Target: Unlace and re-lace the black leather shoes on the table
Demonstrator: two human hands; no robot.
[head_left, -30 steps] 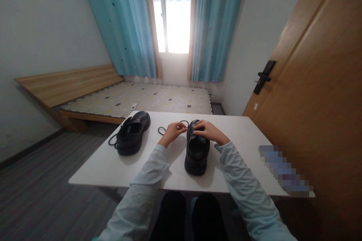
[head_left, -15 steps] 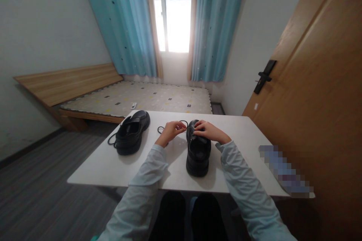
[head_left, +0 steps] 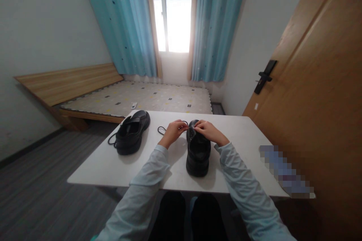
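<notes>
A black shoe [head_left: 198, 158] stands upright on the white table [head_left: 237, 158], its toe pointing away from me. At the shoe's left side, my left hand [head_left: 174, 131] pinches a black shoelace [head_left: 161, 130], whose loose loop lies on the table further left. My right hand [head_left: 208, 131] reaches over the front of the shoe, its fingers closed on the upper near the lace holes; whether they grip the tongue or the lace edge is too small to tell. Another black shoe [head_left: 130, 137] rests at the table's left, a lace loop hanging out beside it.
Behind the table is a bed [head_left: 158, 96] with a small white remote-like object [head_left: 134, 105] on it. A wooden door [head_left: 311, 83] stands close on the right. A blurred flat item [head_left: 285, 173] lies along the table's right edge.
Both hands have shifted slightly, my left a little to the right and my right fingers pinched closer. The shoe's upper looks pulled up more between them.
</notes>
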